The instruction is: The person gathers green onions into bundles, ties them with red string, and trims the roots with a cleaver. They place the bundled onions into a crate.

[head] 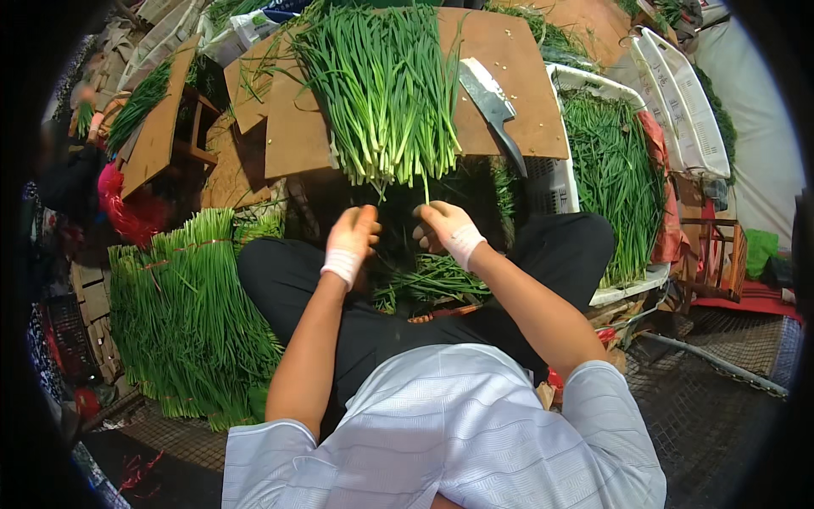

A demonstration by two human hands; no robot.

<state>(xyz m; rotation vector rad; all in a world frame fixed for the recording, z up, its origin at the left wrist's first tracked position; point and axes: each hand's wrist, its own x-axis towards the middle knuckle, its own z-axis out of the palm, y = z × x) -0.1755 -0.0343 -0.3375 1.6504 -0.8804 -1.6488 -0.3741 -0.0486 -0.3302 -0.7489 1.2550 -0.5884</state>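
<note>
A thick layer of green garlic chives (388, 95) lies on a brown board (509, 127), its pale stem ends towards me. Just below those ends, my right hand (442, 230) pinches the end of one chive stem (426, 189) between thumb and finger. My left hand (353, 237) is beside it to the left, fingers curled; whether it holds anything is unclear. Both hands wear pale gloves with white cuffs. A cleaver (488, 95) with a dark handle rests on the board, right of the chives.
Bundled chives (197, 305) stand by my left knee. At right, a white plastic crate (568, 184) holds loose chives (610, 184). Loose greens (432, 277) lie between my legs. A wooden stool (156, 133) stands at left, near a co-worker's arm (95, 124). Netting (674, 362) covers ground at lower right.
</note>
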